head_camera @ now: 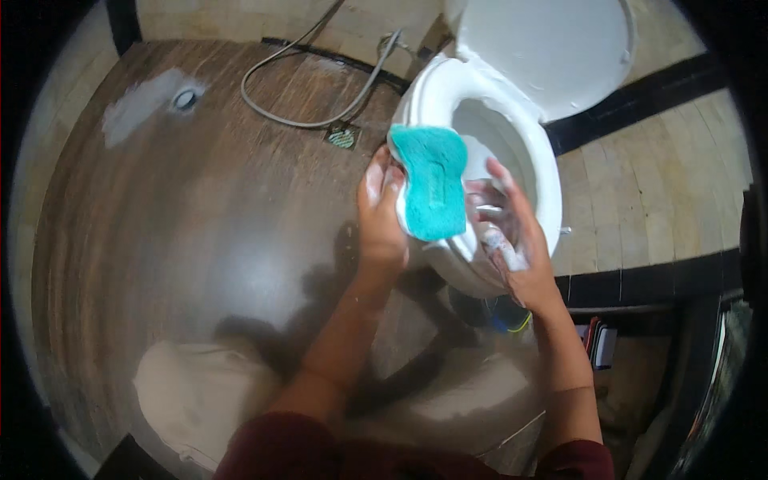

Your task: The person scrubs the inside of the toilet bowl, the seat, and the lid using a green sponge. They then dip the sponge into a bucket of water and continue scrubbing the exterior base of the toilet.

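My left hand (382, 204) grips a scrubbing sponge (433, 183) by its left edge. The sponge has a turquoise scouring face turned up and a white underside, and it is narrowed at the waist. My right hand (516, 234) is apart from the sponge, on its right, fingers spread and nothing in them. White suds cling to the thumb and fingers of both hands. Beneath and beyond them stands a white toilet bowl (549, 180) with its lid (546, 48) raised. The sponge and hands hide part of the bowl's rim and seat.
A grey hose (300, 125) loops over the brown wood-look floor (180, 228) near a floor drain grate (342, 138). A round metal-rimmed fitting (184, 99) sits at the upper left. Below the right arm, several items (600, 345) rest on a shelf.
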A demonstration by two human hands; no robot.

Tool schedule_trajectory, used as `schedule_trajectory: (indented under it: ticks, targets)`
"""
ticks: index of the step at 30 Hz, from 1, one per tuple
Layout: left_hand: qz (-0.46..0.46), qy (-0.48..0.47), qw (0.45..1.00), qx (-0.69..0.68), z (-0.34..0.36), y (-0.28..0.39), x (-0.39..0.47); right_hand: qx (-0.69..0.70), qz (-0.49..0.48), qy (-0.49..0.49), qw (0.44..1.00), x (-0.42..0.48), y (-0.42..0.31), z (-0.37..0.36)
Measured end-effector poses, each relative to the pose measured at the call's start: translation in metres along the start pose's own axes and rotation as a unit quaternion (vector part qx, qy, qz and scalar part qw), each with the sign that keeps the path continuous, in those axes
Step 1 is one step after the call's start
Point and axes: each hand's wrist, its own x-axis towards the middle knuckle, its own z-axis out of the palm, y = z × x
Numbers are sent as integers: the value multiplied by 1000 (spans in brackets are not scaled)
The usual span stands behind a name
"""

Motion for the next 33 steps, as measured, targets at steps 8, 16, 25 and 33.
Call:
schedule_trajectory:
  ticks: [8, 16, 25, 33]
  targets:
    - [96, -211, 947, 223, 17, -17, -11, 34, 10, 123, 992, -1, 9, -2]
    - [-27, -251, 948, 196, 17, -7, -13, 141, 66, 118, 981, -5, 26, -7]
    - [34, -304, 847, 435, 52, -7, -22, 144, 195, 82, 967, -31, 37, -73]
    - [225, -464, 559, 649, 67, -34, -37, 251, 268, 363, 857, -195, 156, -157]
